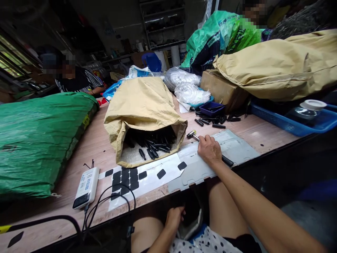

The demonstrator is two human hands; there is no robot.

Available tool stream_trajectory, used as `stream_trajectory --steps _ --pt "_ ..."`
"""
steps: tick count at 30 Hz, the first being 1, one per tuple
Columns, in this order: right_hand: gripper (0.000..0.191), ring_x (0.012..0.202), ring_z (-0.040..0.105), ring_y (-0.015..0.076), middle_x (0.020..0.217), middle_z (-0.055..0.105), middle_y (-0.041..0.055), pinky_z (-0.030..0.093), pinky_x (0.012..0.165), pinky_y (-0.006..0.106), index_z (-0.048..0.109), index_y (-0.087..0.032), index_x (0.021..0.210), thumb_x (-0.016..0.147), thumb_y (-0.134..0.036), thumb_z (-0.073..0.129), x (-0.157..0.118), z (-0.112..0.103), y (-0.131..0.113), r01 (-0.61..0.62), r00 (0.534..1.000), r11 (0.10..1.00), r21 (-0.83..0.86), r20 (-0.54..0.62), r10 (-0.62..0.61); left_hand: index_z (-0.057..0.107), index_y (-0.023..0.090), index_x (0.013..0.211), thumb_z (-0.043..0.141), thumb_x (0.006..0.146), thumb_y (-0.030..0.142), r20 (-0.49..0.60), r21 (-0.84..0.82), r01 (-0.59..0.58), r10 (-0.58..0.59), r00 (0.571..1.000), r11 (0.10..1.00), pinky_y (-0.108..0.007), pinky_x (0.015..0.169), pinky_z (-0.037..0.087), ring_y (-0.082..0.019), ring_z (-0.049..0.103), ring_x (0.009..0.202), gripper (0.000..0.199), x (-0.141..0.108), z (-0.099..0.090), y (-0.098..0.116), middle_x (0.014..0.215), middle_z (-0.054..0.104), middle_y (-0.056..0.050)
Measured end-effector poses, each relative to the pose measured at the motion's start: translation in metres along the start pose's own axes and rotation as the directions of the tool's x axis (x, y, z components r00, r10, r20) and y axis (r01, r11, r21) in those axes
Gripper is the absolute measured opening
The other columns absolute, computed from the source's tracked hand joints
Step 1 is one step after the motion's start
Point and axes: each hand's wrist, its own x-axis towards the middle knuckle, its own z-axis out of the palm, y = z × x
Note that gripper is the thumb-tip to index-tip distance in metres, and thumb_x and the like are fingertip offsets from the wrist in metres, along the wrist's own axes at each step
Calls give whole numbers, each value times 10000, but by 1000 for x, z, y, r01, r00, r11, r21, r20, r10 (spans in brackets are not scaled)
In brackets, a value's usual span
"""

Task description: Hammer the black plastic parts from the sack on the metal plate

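Note:
My right hand is wrapped round a small hammer that lies across a grey plastic sheet on the table. The hammer's head, with a yellowish face, points away from me and its black grip shows behind my hand. Down by my lap, my left hand has its fingers curled in beside a dark, pale-rimmed opening. What those fingers hold, if anything, is hidden. Ahead lies a tan sack, its mouth facing me, with many black pen-like pieces inside.
A white power bank with black cables and a sheet of black stickers lie at front left. A green sack fills the left. Behind are a purple basket, a carton and a blue tray. Other people sit beyond.

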Motion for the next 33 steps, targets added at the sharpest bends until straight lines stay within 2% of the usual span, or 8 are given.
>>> stream_trajectory --steps 4,8,12,15,19,23,29,33 --pt "253 940 508 241 1021 595 109 298 706 332 642 -193 1137 978 -254 455 -1 1 0 2 1000 1000 -2 -14 -2 669 158 630 640 782 684 80 73 -2 -4 997 997 -279 546 358 -126 449 480 549 -19 -5 29 535 585 -18" --pt "252 932 508 238 1014 593 108 292 702 326 645 -191 1131 982 -261 455 -1 2 0 7 1000 1000 -9 -25 -7 725 163 814 704 767 554 357 71 -347 301 884 935 -245 514 346 -120 486 493 394 -68 -34 84 631 674 -21" --pt "251 932 512 243 1006 594 109 282 693 336 646 -189 1127 984 -266 454 -1 3 1 11 1000 1000 -15 -27 -11 722 181 875 563 889 492 -267 195 -588 619 739 785 -263 633 438 -167 610 663 349 -67 -104 157 739 704 -34" --pt "235 937 512 245 1004 595 107 275 691 338 646 -190 1106 980 -261 461 -1 3 1 16 999 1000 -20 -35 -16 711 177 965 536 911 360 -658 470 -313 564 499 825 -331 757 480 -248 678 845 260 -31 -160 199 886 742 -93" --pt "226 928 509 245 997 593 109 274 693 338 644 -186 1078 981 -250 450 -1 4 0 13 999 1000 -26 -47 -15 729 166 934 577 891 366 -667 554 -25 462 584 832 -413 833 495 -361 689 1019 254 6 -194 221 995 748 -190" --pt "217 925 506 241 999 592 104 272 695 329 636 -187 1067 983 -248 445 -1 4 0 7 999 1000 -22 -48 -8 725 186 848 604 890 419 -618 587 -30 472 629 809 -414 813 495 -369 689 1008 266 4 -194 216 963 747 -181" --pt "202 930 506 236 1015 592 105 279 704 320 627 -183 1075 973 -257 470 -1 2 0 1 1000 1000 -12 -28 -1 661 220 1056 514 995 386 -355 745 -431 850 389 509 -365 826 469 -264 636 941 230 -34 -158 187 1003 724 -84" --pt "215 938 514 238 1016 594 107 284 706 326 628 -178 1079 978 -261 457 -1 0 0 -2 1000 1000 -9 -22 1 661 224 1045 563 982 307 4 751 -613 928 373 244 -372 861 439 -249 580 958 143 -44 -115 175 1011 704 -60"
